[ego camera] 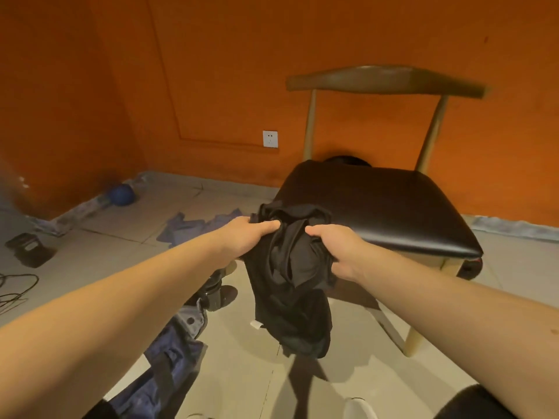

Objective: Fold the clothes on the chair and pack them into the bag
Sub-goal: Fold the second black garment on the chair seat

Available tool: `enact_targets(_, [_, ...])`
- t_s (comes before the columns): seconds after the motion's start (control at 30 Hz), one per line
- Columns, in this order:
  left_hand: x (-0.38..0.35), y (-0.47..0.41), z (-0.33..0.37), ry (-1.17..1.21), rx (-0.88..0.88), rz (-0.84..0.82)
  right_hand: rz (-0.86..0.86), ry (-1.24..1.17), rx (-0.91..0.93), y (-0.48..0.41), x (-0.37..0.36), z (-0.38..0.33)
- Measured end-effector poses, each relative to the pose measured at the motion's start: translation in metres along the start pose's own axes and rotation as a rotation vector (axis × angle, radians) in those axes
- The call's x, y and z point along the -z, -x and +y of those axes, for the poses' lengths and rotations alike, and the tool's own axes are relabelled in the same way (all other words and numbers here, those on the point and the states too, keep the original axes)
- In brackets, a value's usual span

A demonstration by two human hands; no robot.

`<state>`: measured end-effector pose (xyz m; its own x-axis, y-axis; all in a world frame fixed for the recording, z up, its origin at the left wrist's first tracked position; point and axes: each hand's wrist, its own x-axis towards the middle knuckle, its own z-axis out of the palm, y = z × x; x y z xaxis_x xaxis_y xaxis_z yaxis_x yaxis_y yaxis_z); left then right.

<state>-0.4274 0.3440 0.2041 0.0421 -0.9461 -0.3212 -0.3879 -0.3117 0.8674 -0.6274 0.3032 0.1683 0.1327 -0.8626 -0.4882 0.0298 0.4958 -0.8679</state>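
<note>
A black garment (pixel 290 285) hangs bunched in front of the chair's left front corner, a small white tag low on its left edge. My left hand (pixel 248 234) grips its upper left part. My right hand (pixel 335 249) grips its upper right part. The chair (pixel 393 207) has a black padded seat and a wooden back; its seat is bare apart from something dark at its rear edge. Blue-grey clothes (pixel 169 358) lie on the floor at lower left, and a further blue piece (pixel 193 225) lies flat beyond my left hand. No bag can be made out.
Orange walls with a white socket (pixel 270 139) stand behind. A blue ball (pixel 121 195) rests in the corner. A dark flat object (pixel 28 247) and black cables (pixel 15 291) lie at the left. Dark shoes (pixel 217 291) sit under my left forearm.
</note>
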Motion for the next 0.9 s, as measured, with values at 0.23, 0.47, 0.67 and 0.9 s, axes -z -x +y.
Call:
enact_targets(0.23, [-0.007,-0.036,-0.026,-0.054,-0.106,0.046,0.090,-0.027,-0.018,-0.010,0.012,0.006])
enact_targets(0.47, [-0.007,-0.064,-0.011,-0.018,-0.223,0.066,0.090,0.077,0.085,-0.011,0.028,-0.007])
enact_targets(0.67, [-0.020,-0.069,-0.006,0.023,-0.202,-0.041,0.093,-0.011,0.011,-0.027,0.066,-0.006])
enact_targets(0.9, [-0.044,-0.048,0.001,-0.166,-0.221,-0.183,0.152,-0.231,0.033,0.030,0.062,-0.012])
